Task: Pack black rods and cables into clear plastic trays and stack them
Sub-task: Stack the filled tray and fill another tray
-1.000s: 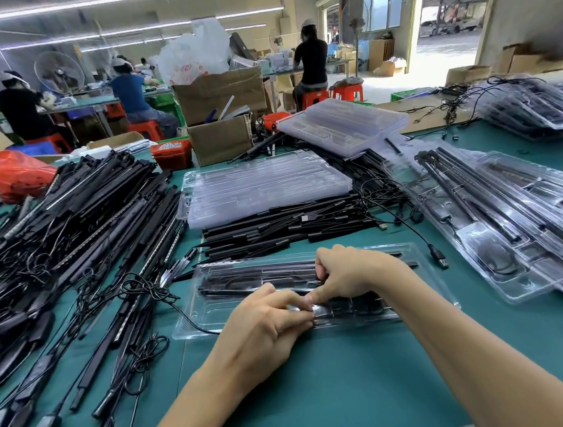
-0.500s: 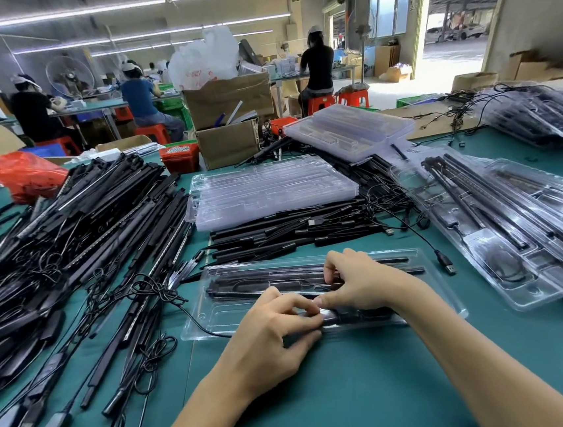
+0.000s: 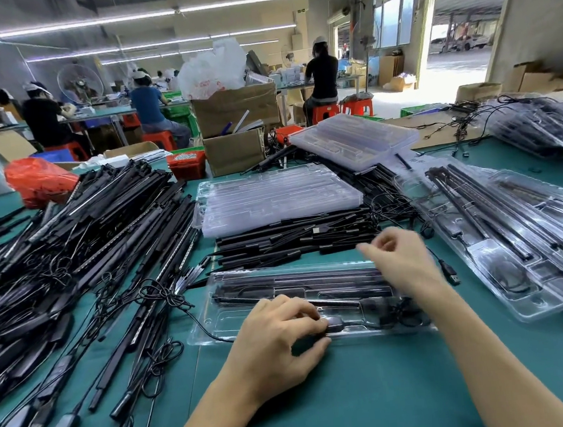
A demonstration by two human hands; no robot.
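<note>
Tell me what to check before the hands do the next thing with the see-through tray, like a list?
1. Tray lies flat on the green table: ok.
2. Black rods lie in the tray's far slots: ok.
3. Small black controller sits fully in its slot: cannot tell, the left hand pinches it at the tray's near edge.
4. Cable is all tucked in: not ok, it runs out over the tray's left side toward the loose pile.
5. Right hand is free for the next grab: ok, it hovers over the tray's far side, blurred, holding nothing that shows.
6. More loose rods are near: ok, just beyond the tray.
</note>
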